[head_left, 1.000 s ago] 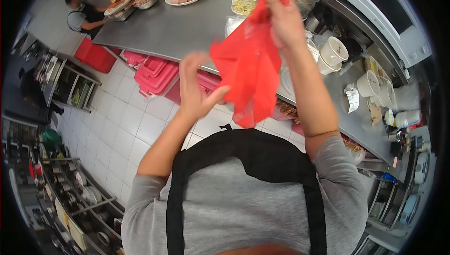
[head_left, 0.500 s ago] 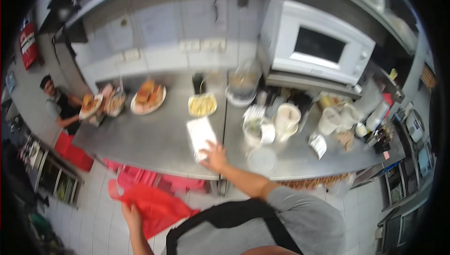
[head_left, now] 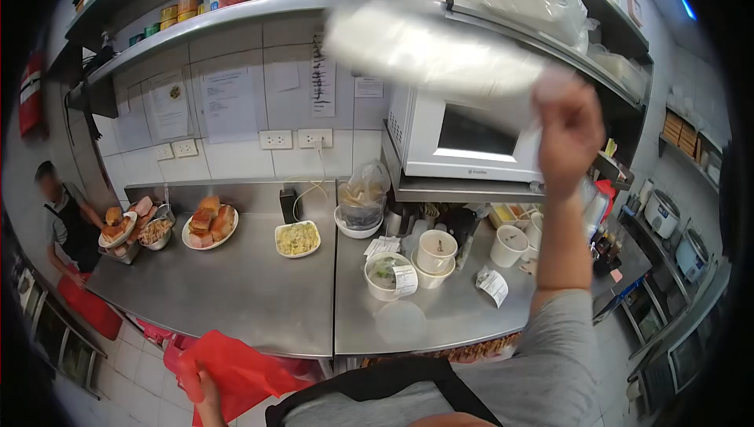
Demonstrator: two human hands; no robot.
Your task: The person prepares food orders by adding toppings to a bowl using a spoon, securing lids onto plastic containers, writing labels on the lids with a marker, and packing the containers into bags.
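My right hand (head_left: 567, 125) is raised in front of the microwave (head_left: 471, 133), closed on one end of a white plastic packet (head_left: 432, 50) that is blurred by motion. Low at the left, below the counter's front edge, my left hand (head_left: 207, 397) grips a red plastic bag (head_left: 239, 372), which hangs loosely. On the steel counter (head_left: 228, 293) are a white dish of yellow food (head_left: 298, 239) and an oval plate of bread and meat (head_left: 210, 224).
Lidded bowls (head_left: 386, 276), white cups (head_left: 436, 251) and a printed label (head_left: 492, 286) sit on the right counter. Overhead runs a shelf (head_left: 283, 5) with cans and bags. At the far left stands a person (head_left: 67, 219) beside plated food.
My right hand has lifted the white packet off the counter, up to shelf height. My left hand keeps the red bag, low at the left. The view has tilted up from my torso.
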